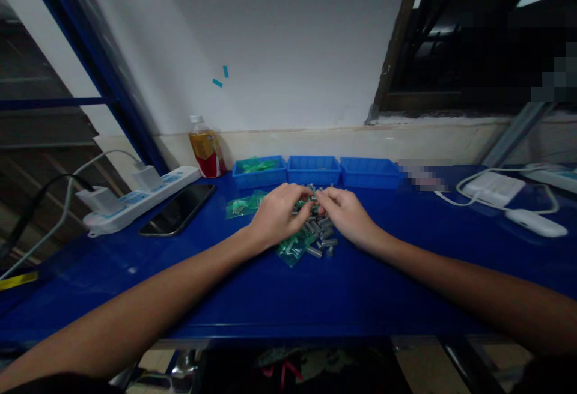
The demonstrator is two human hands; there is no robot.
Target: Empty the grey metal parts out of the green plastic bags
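Note:
My left hand (277, 214) and my right hand (345, 214) meet over a small heap of short grey metal cylinders (321, 235) on the blue table (288, 286). Both hands have their fingers curled and pinched together at the fingertips, on something too small to make out. A green plastic bag (295, 247) lies under my left hand, partly covered by it. Another green bag (243, 205) lies just left of that hand.
Three blue bins stand along the wall: the left one (259, 172) holds green bags, then the middle (313, 169) and right (369, 172) ones. A bottle (206, 148), a white power strip (139, 196) and a phone (178, 209) are at left. White devices with cables (496, 190) lie at right.

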